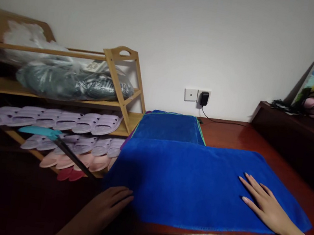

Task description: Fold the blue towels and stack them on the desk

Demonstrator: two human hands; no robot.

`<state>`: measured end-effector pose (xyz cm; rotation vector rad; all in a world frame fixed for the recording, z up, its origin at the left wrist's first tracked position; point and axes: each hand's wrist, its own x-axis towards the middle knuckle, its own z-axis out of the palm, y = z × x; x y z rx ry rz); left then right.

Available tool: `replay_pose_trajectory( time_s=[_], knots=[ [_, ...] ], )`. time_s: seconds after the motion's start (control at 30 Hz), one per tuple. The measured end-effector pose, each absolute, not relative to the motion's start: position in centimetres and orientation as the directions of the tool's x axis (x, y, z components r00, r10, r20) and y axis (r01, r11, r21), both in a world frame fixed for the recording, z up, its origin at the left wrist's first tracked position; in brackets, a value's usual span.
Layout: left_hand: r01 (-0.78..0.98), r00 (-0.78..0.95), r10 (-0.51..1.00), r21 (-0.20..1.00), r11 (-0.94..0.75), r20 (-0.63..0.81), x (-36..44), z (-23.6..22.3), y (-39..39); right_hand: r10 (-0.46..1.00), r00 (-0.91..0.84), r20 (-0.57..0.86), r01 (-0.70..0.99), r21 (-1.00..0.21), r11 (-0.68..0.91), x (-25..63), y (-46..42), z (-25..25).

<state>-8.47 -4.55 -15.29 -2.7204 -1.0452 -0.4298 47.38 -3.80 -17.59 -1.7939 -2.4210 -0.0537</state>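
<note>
Partly, shadow [132,169] obscures the blue cloth [191,184] beside the left hand [111,205].

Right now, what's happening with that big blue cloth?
Someone is using both bare hands at the blue cloth, which lies mostly flat on a reddish wooden table. The right hand rests on its right side, fingers spread. The left hand is by the near left corner; I can't tell whether it is gripping the cloth. Just behind lies a folded cloth with green edging. Slippers sit on the rack to the left.
</note>
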Motion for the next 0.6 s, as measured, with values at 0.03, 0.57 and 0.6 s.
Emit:
replay_pose_trajectory(
  time_s=[0.03,0.57,0.6],
  knots=[
    [0.682,0.701,0.624,-0.07,-0.728,0.347,-8.2,-15.1,-4.6,0.95,-0.287,0.123,0.955,-0.047,0.294,47.4,-3.9,-17.7],
    [0.834,0.548,0.833,-0.113,-0.539,0.072,-3.8,-12.5,-3.5,0.956,-0.256,0.142,0.952,-0.136,0.275,47.2,-4.3,-17.5],
    [0.829,0.551,0.83,-0.167,-0.533,0.087,-4.0,-12.5,-3.7,0.956,-0.255,0.144,0.951,-0.141,0.275,47.2,-4.3,-17.6]
  ],
)
